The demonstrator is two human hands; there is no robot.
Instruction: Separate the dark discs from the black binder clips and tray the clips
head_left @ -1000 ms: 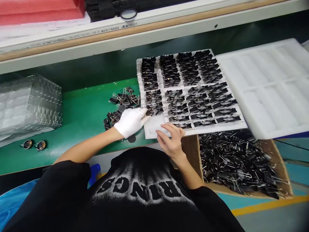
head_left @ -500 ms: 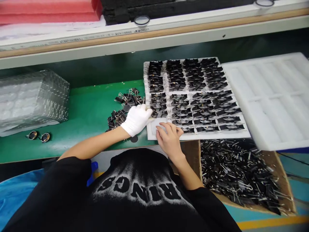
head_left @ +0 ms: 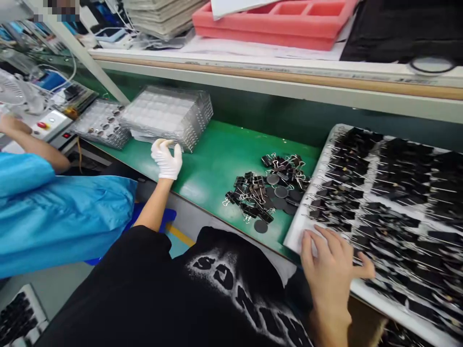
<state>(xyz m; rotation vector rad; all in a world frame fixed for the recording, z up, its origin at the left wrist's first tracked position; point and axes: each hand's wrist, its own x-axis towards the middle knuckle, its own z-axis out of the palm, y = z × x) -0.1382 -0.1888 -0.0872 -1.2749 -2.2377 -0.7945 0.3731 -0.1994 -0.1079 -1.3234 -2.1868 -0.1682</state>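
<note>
My left hand, in a white glove, is at the front edge of the green table, beside a stack of clear plastic trays. Its fingers are bent, with the thumb apart, and nothing shows in it. My bare right hand lies with fingers spread over the front left corner of a white foam tray filled with rows of black binder clips. Left of that tray, loose binder clips and black discs lie on the table.
A person in a blue sleeve is at the left, near a white machine. A second clear tray stack holds round parts. Above the table, a shelf carries a red foam tray. A carton of clips shows at the bottom right.
The view has turned left. My left hand has moved from the loose clips to the clear trays, where two round lenses lay; these no longer show. My right hand stays at the foam tray's front.
</note>
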